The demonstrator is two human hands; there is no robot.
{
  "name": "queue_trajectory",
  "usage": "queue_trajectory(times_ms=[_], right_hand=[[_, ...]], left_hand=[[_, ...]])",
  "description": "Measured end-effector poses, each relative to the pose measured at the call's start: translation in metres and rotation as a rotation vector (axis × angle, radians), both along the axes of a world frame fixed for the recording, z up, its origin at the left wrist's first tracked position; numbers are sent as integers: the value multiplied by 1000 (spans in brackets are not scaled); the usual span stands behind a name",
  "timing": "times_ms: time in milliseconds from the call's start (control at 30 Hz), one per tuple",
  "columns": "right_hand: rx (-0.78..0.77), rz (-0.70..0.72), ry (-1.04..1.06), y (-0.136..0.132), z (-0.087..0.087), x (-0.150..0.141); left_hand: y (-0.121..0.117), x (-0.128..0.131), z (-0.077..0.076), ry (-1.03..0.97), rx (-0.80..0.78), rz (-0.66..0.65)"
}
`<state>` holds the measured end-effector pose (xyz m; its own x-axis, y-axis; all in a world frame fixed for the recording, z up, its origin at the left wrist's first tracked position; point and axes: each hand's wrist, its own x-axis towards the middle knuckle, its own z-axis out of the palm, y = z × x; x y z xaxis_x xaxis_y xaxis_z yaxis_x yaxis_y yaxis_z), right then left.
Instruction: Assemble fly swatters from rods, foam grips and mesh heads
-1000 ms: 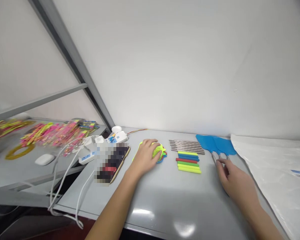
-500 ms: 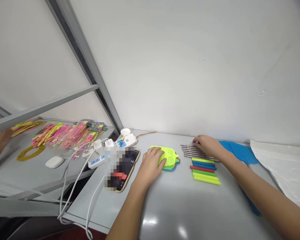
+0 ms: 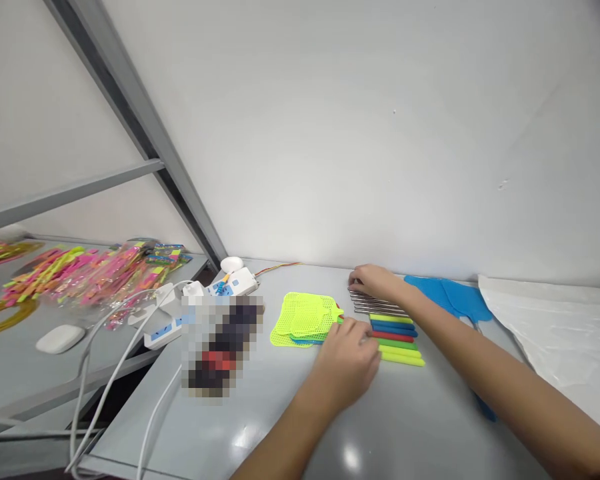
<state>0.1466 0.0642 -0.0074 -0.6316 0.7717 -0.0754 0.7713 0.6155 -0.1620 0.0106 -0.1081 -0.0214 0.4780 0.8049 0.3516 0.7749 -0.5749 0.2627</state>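
My right hand (image 3: 374, 283) is over the left ends of a row of thin metal rods (image 3: 383, 308), its fingers bent and closed at the far rods. Nearer to me lie several coloured tubular handles (image 3: 395, 327) in yellow, blue, red and green. At their left ends is my left hand (image 3: 347, 357), fingers curled; what it grips, if anything, is hidden. Beside it sits a loose stack of perforated fly swatter heads (image 3: 305, 313), yellow-green on top with blue and red edges below. Blue fly swatters (image 3: 450, 297) lie past my right forearm.
A blurred-out phone (image 3: 225, 350) lies left of the swatter heads. Power strips (image 3: 237, 283) and white cables (image 3: 115, 373) run along the table's left side. A white plastic sheet (image 3: 555, 333) covers the right. Bagged pink and yellow items (image 3: 115, 273) lie on the neighbouring table.
My left hand has moved right, off the swatter heads to the handles' left ends. The top yellow-green heads now lie more spread out to the left. My right hand stays at the rods.
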Motion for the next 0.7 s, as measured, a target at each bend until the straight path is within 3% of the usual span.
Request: queue_trajectory(times_ms=[233, 500, 600, 700], right_hand=[[33, 35, 53, -6, 1, -7], [145, -64, 452, -30, 29, 12], [325, -164, 810, -56, 43, 19], [502, -153, 1400, -92, 53, 28]], left_hand=[[-1, 39, -16, 120, 6, -2], [1, 26, -26, 102, 6, 54], [2, 19, -27, 74, -17, 34], [4, 14, -24, 52, -72, 5]])
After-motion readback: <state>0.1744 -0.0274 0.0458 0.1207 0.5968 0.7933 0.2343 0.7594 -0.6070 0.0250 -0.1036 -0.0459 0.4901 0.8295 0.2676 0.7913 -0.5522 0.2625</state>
